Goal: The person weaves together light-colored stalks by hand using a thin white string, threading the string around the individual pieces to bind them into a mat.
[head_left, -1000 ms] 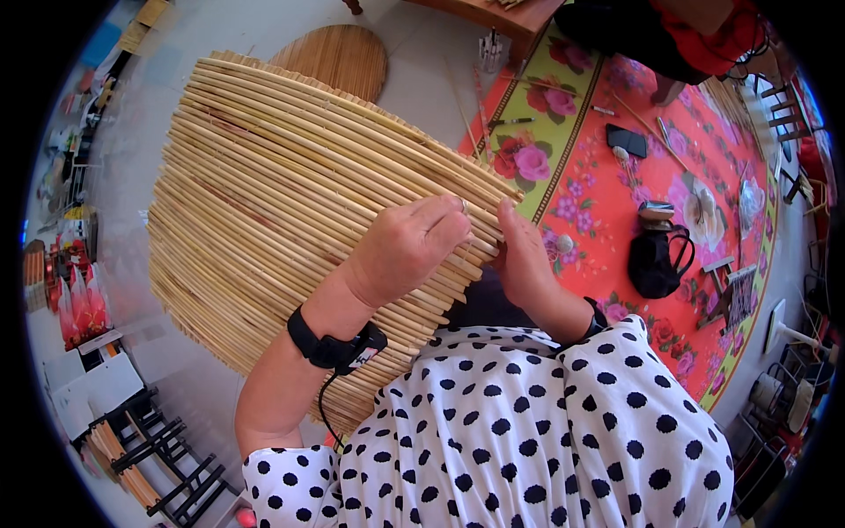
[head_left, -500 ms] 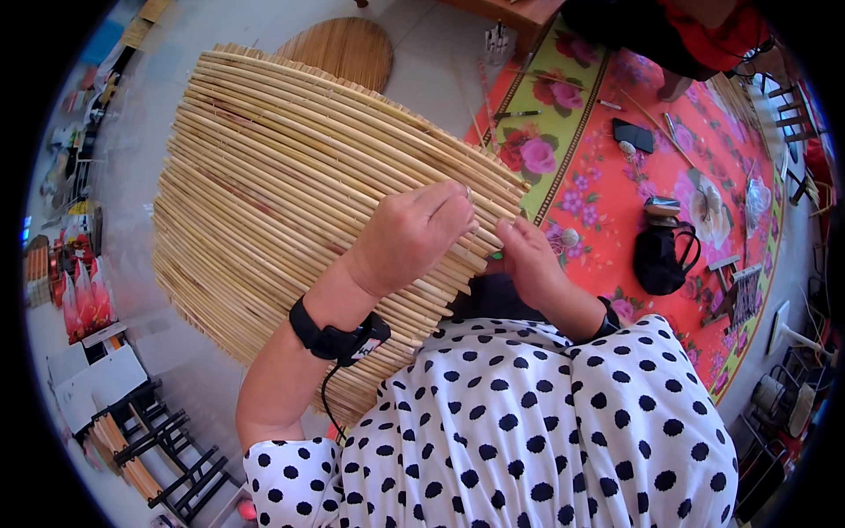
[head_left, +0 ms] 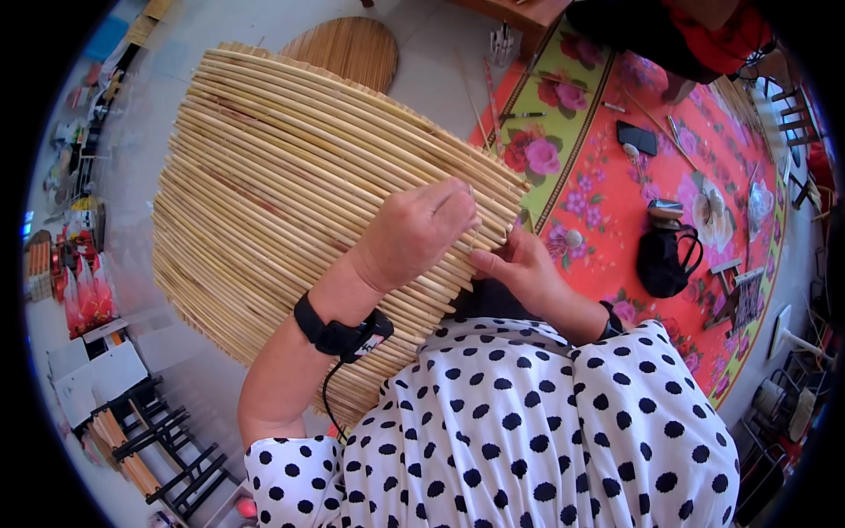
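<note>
pale floor [head_left: 132, 220] at 9 o'clock, probably the roomier side for swinging. stick mat [head_left: 282, 194] spreads from centre to 10, round mat [head_left: 361, 48] showing past its rim at 12. left hand [head_left: 414, 233] over it: grip closed, contents too small to tell. right hand [head_left: 528, 277] at the stick ends, 4 from the left; whether pinching, cannot tell. best brace those ends, keep rows even. black bag [head_left: 662, 264] at 3, likely tighter side.

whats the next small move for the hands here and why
Probably steady the right edge of the stalk mat with the right hand: its thumb and fingers are right at the stalk ends there, while the left hand is curled over the mat close by. Whether it pinches a thread is too small to tell.
</note>
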`<state>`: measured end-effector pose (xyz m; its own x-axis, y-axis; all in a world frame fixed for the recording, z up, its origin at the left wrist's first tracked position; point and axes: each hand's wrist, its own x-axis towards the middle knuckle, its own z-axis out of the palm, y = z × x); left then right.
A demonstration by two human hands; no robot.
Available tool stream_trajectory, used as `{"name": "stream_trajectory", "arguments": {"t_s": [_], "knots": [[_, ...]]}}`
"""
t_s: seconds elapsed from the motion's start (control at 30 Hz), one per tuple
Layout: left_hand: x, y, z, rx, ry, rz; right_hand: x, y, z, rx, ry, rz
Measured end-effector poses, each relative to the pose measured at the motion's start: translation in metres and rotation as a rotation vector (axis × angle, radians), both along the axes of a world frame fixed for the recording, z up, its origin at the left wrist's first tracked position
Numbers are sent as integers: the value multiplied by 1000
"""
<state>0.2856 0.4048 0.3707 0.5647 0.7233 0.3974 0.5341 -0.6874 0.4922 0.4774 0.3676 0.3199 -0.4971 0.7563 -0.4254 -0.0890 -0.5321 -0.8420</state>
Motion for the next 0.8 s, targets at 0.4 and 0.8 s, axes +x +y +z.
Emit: {"name": "stream_trajectory", "arguments": {"t_s": [0.4,0.8], "knots": [[1,0,2,32,13,8,-6,-4,2,167,-83,-73],[11,1,-10,101,181,62,-8,-7,2,-116,162,-182]]}}
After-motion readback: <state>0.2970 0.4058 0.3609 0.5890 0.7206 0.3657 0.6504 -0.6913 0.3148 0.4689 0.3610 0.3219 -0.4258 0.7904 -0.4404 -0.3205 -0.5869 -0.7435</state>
